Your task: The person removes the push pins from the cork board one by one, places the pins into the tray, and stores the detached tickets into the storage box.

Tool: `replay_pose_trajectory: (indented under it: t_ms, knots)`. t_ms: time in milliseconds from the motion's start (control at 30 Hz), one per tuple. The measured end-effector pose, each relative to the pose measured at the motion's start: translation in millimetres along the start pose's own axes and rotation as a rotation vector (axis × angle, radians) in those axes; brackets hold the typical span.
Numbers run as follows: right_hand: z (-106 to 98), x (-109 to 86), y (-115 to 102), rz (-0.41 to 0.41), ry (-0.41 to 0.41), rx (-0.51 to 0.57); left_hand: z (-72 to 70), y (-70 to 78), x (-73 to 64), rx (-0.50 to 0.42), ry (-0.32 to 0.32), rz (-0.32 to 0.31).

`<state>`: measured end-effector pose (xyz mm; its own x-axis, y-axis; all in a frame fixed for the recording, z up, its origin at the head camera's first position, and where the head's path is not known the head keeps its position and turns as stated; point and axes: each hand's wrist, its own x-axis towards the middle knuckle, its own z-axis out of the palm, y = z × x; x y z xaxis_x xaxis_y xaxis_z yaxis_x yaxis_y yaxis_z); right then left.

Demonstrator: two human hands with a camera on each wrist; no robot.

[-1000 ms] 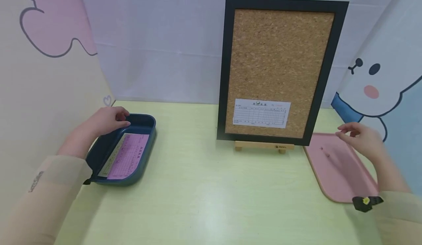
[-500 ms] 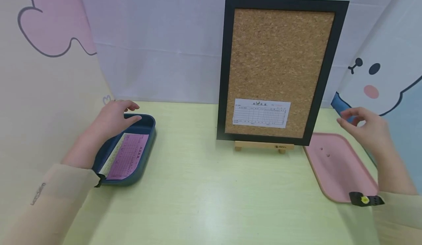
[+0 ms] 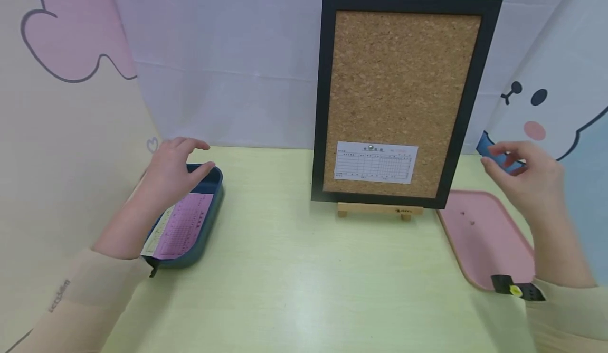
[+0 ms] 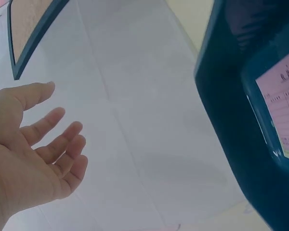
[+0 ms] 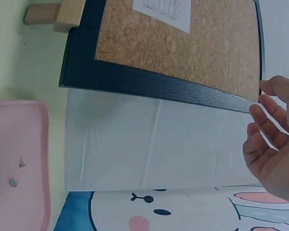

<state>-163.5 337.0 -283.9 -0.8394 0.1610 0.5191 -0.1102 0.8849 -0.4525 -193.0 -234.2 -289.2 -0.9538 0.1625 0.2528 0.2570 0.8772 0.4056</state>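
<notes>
A black-framed corkboard [image 3: 404, 94] stands on a wooden stand [image 3: 380, 209] right of centre in the head view, a white printed form [image 3: 375, 163] pinned near its bottom; the right wrist view turns it sideways across the top. The pink tray [image 3: 494, 247] lies at lower right in the head view, the blue tray [image 3: 212, 213] at lower left.

The left wrist view alone reveals the palm side of the left hand [image 3: 178, 165], raised near the blue tray's far end, fingers released, thumb and forefinger apart. The right hand [image 3: 534, 176] hovers above the pink tray, likewise released, fingers loosely bent.

Inside the blue tray, a pink printed slip [image 3: 185, 226] overlaps a pale yellow slip [image 3: 158, 234]. Two tiny pins [image 3: 472, 223] rest on the pink tray, clearer in the right wrist view.
</notes>
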Motion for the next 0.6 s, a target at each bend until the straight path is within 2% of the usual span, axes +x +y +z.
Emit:
replay_pose_trajectory:
  t_ms: [267,367,467,600]
  knots:
    - [3,-5.1,-26,-0.036,0.140,0.121,4.4,23.2,-8.1,-0.082,0.115,-0.009]
    - [6,-5.5,-35,-0.090,0.201,0.162,7.6,31.5,-9.2,-0.112,0.147,0.002]
    - [13,-5.5,-42,-0.179,0.246,0.218,12.6,38.1,-9.1,-0.131,0.184,0.030]
    - [23,-8.3,-52,-0.252,0.267,0.251,21.7,43.9,-8.7,-0.139,0.227,0.085]
